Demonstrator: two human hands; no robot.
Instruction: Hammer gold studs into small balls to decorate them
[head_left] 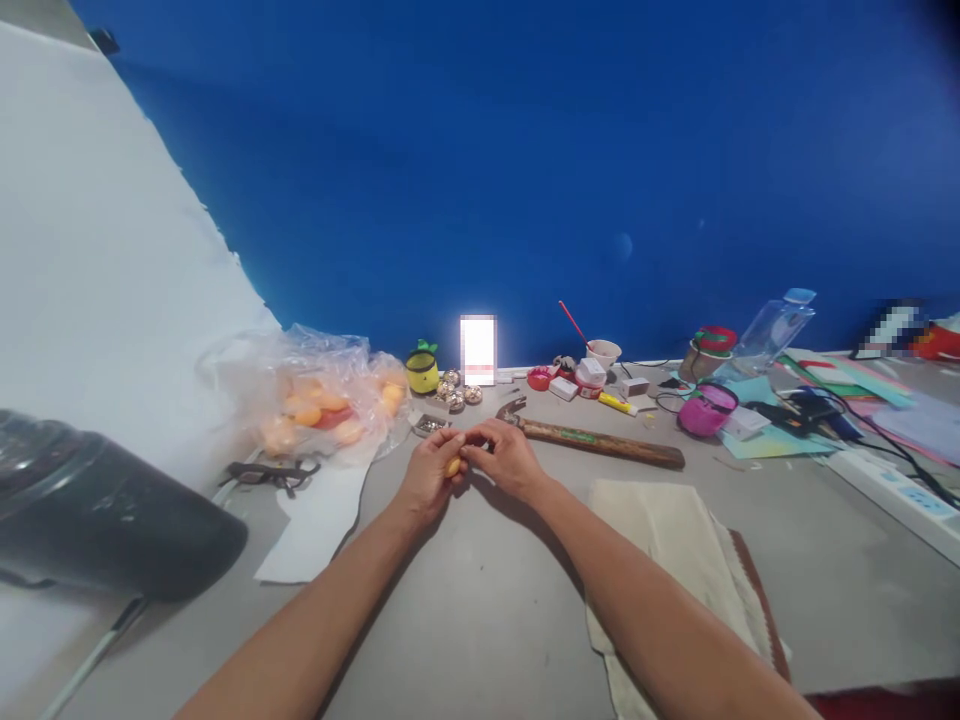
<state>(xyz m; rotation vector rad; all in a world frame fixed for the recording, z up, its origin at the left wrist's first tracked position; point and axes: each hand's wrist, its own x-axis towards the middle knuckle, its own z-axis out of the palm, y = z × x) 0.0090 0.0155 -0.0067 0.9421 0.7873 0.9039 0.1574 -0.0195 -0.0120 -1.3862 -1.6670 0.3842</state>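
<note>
Over the middle of the grey table my two hands meet at the fingertips. My left hand (429,470) is closed around a small yellow-orange ball (453,467), mostly covered by the fingers. Against it, my right hand (508,458) is closed in a pinch; whatever is between its fingertips is too small and hidden to make out. Just behind the hands lies a claw hammer (600,442) with a wooden handle, its head by my right knuckles. A small tray of metal bits (431,425) sits beyond my left hand. Several shiny decorated balls (455,400) cluster farther back.
At left are a plastic bag of orange balls (319,405), glasses (274,472), white paper (319,530) and a large dark cylinder (112,510). A folded beige cloth (660,540) lies at right. Behind are a yellow pouch (422,371), paper cup (603,353), pink pouch (705,412) and power strip (900,495).
</note>
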